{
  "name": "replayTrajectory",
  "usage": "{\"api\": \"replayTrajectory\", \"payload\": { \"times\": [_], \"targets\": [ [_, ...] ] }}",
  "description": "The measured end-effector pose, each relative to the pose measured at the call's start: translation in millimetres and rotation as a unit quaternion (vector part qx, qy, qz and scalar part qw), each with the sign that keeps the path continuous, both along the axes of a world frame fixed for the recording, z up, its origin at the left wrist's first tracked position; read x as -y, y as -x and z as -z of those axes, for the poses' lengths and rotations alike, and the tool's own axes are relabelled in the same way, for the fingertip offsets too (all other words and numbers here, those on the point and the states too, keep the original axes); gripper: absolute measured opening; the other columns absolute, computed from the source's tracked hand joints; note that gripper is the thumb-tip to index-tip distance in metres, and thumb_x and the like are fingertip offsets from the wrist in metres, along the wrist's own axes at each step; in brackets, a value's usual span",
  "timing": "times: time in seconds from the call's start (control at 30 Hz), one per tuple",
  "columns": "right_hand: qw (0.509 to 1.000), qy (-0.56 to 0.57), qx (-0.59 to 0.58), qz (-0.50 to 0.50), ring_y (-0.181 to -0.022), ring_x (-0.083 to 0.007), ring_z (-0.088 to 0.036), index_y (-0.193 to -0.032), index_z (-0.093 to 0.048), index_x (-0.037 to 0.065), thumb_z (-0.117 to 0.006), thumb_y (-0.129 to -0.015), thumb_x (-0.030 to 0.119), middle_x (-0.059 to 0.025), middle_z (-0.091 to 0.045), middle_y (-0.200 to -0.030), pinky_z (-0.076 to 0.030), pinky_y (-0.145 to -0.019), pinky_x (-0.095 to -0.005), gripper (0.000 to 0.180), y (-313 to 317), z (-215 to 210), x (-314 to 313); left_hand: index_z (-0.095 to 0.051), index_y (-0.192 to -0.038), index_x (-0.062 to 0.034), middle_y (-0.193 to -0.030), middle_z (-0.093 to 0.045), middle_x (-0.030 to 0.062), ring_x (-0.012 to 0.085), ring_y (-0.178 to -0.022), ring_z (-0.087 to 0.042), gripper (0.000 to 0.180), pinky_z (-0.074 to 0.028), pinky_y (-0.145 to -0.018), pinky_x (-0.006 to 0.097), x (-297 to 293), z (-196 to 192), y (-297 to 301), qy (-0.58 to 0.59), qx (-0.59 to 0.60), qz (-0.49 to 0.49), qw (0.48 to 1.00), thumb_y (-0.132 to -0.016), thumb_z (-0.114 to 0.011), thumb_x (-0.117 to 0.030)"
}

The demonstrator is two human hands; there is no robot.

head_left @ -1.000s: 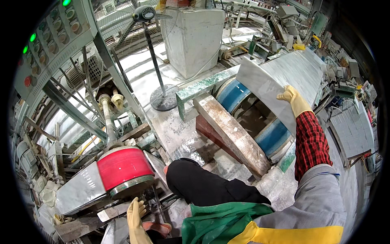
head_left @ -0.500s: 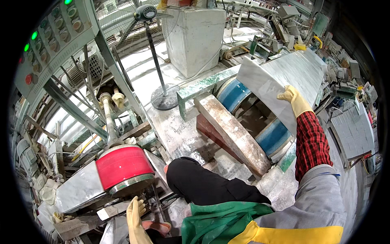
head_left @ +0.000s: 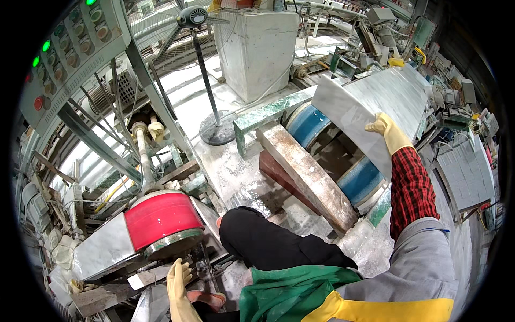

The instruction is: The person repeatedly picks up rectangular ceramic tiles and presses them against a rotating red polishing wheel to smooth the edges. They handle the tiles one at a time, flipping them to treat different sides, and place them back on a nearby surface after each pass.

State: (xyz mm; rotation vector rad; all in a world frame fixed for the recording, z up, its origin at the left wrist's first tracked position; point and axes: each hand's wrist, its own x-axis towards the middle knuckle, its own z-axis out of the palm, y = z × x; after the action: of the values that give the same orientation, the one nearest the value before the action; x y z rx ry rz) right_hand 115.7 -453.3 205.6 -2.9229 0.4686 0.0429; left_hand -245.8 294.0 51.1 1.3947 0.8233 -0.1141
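Observation:
My right hand [head_left: 388, 132], in a cream rubber glove, grips the near edge of a light grey veined stone slab [head_left: 348, 118]. This slab is tilted across the top of a stack of similar slabs [head_left: 394, 94]. Down at the lower left, my gloved left hand [head_left: 179, 282] is open, its fingers stretched upward and nothing in them. Just above it stands a red drum [head_left: 165, 219] with a green lower rim. A pale grey stone piece [head_left: 104, 248] lies against the drum's left side.
Blue drums [head_left: 309, 126] and a worn stone-coloured beam [head_left: 306, 174] are between my leg and the slabs. A pedestal fan [head_left: 206, 80] stands ahead by a concrete block [head_left: 257, 56]. A control panel [head_left: 72, 48] with lit green lamps hangs at upper left. More slabs [head_left: 465, 174] are stacked at right.

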Motion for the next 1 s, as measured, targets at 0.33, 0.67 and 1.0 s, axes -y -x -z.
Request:
{"api": "replayTrajectory", "payload": {
  "times": [0.33,0.67,1.0],
  "targets": [
    [1.0,-0.026,0.014,0.002,-0.08,-0.0252,-0.067,-0.098,-0.07,-0.002,-0.088,-0.062,0.033,-0.0174,-0.071,-0.086,-0.052,-0.07,-0.0398,0.053,0.8,4.9,5.1,-0.056,-0.132,-0.0052,-0.105,-0.069,0.0067,0.0124,-0.086,-0.064,0.048,-0.053,-0.074,0.025,4.5,-4.4,-1.7,0.001,0.006,-0.012,1.0,-0.097,-0.061,-0.038],
    [1.0,-0.005,0.013,-0.014,-0.081,-0.0264,-0.067,-0.102,-0.07,-0.003,-0.088,-0.063,0.031,-0.0189,-0.071,-0.088,-0.053,-0.072,-0.0397,0.054,2.2,4.3,3.5,-0.053,-0.135,-0.0045,-0.106,-0.069,0.0066,0.0107,-0.085,-0.063,0.05,-0.052,-0.074,0.024,7.3,-8.9,-3.9,0.007,0.016,0.0,1.0,-0.098,-0.059,-0.037],
    [0.999,0.023,0.019,-0.025,-0.081,-0.0263,-0.068,-0.102,-0.07,-0.002,-0.087,-0.062,0.035,-0.0193,-0.071,-0.089,-0.053,-0.071,-0.0388,0.058,1.6,6.1,1.3,-0.056,-0.124,-0.0027,-0.086,-0.061,0.0034,0.0027,-0.06,-0.044,0.035,-0.035,-0.051,0.017,16.4,-12.6,-7.2,0.043,0.054,-0.053,0.996,-0.099,-0.06,-0.027]
  ]
}}
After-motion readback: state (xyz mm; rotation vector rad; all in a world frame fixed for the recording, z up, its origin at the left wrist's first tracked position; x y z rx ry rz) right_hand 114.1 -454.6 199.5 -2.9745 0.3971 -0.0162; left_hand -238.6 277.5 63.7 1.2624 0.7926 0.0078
